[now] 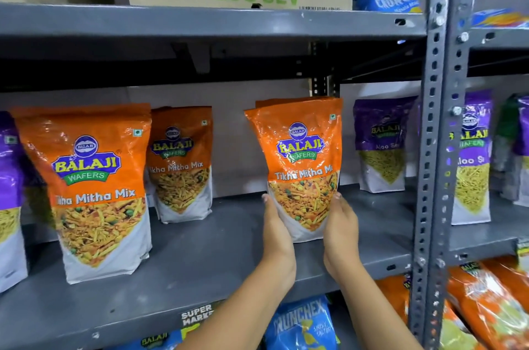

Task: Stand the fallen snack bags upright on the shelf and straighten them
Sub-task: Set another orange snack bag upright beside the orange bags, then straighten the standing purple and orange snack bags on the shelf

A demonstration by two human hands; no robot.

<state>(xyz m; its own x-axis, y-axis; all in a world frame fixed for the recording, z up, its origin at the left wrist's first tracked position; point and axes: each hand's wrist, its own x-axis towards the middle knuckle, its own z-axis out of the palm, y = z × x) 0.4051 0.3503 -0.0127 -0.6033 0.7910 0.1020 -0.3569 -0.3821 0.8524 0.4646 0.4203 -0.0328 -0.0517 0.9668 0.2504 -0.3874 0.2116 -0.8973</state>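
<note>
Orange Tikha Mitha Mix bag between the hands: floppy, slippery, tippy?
The orange bag is glossy film, so probably slippery. Its top looks creased, likely floppy there. Both hands, left hand and right hand, steady its base, suggesting it tips easily.

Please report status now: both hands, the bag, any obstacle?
Left hand and right hand clamp orange Tikha Mitha Mix bag by lower sides. Bag upright on shelf. Nothing in the way.

One head-worn view looks forward, close up, at the grey shelf (200, 258), slightly downward.
</note>
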